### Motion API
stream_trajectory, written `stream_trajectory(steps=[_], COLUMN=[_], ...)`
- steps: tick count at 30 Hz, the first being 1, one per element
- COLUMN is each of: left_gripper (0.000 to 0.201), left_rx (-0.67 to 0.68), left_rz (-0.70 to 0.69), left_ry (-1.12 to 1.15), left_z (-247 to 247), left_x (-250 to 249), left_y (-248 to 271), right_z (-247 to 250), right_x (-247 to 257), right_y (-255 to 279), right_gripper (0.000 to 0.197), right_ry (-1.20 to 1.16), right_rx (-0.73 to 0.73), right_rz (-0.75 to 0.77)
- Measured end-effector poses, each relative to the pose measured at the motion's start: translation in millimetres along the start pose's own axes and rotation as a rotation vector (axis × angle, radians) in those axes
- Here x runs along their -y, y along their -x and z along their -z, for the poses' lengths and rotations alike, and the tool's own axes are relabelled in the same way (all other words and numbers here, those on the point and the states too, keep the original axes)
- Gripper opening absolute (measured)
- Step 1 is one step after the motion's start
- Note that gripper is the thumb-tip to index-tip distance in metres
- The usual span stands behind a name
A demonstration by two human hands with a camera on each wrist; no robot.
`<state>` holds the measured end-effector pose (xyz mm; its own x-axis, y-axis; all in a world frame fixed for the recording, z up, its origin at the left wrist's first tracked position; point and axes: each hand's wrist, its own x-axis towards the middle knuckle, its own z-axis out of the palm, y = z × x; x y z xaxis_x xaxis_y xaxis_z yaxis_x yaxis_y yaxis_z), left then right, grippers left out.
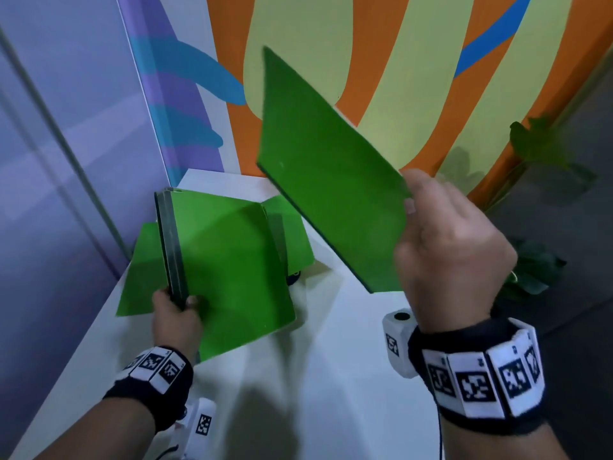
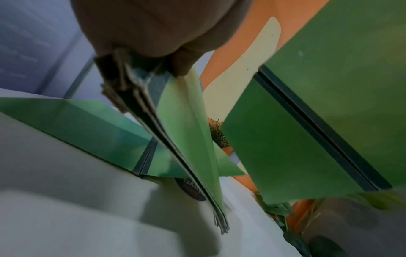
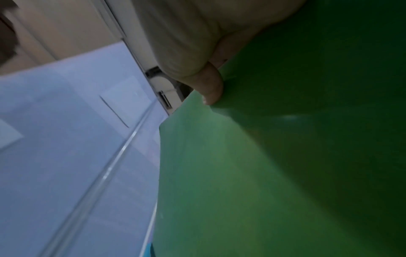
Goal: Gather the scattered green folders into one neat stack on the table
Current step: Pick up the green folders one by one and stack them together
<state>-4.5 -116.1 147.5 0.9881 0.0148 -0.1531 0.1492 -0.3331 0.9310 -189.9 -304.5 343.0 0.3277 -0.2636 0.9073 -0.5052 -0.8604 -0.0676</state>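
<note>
While the person stood over it, the white table (image 1: 331, 376) filled the corner between a mural wall (image 1: 391, 61) of orange, pale green and blue shapes and a lilac glass partition (image 1: 59, 127). A leafy plant (image 1: 544, 154) stood at the table's right side.

Green folders were split three ways. One folder (image 1: 325, 167) hung in the air over the table's far right part, tilted with its far corner high, pinched at its near edge by the right hand (image 1: 454, 247), thumb on top, fingers curled beneath. A bundle (image 1: 232, 267) of several folders was held tilted just above the table by the left hand (image 1: 177, 317), whose thumb and fingers clamped its dark spines at the near end. Under the bundle, more folders (image 1: 142, 270) lay flat on the table, sticking out to the left and behind.

A dark round sticker (image 2: 191, 189) peeped from below them; its lettering was too blurred to read. Both wrists wore black bands (image 1: 477, 376) with black-and-white square code tags.
</note>
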Motion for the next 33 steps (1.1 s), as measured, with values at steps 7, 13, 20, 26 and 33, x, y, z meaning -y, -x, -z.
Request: stream_trajectory(steps=[7,13,20,26,33], left_gripper=[0.037,0.023,0.022,0.037,0.054], left_rx=[0.04,0.211,0.453,0.541,0.8], left_rz=[0.005,0.054,0.064,0.075,0.067], left_ry=[0.131,0.352,0.422,0.153,-0.288], left_z=[0.5,0.5,-3.6,-27.0,-59.2], left_x=[1.1,8.3,-7.9,-3.3,25.5], left_y=[-2.3,-4.4,15.0,19.5,-13.7], right_z=[-5.8,-88.5,-133.2,-142.9,-153.4], right_x=[24.9,-16.9,-52.8,-61.6,-92.2], right_y=[8.8,63.4,137.1,178.7,226.4], right_gripper=[0.04,0.028,0.016,0.063,0.058], right_ry=[-0.338,-0.668,-0.901,-0.986,-0.721], right_rx=[0.202,0.622,0.854,1.011,0.946], right_rz=[-0.113,-0.703,-1.211,-1.419,-1.597])
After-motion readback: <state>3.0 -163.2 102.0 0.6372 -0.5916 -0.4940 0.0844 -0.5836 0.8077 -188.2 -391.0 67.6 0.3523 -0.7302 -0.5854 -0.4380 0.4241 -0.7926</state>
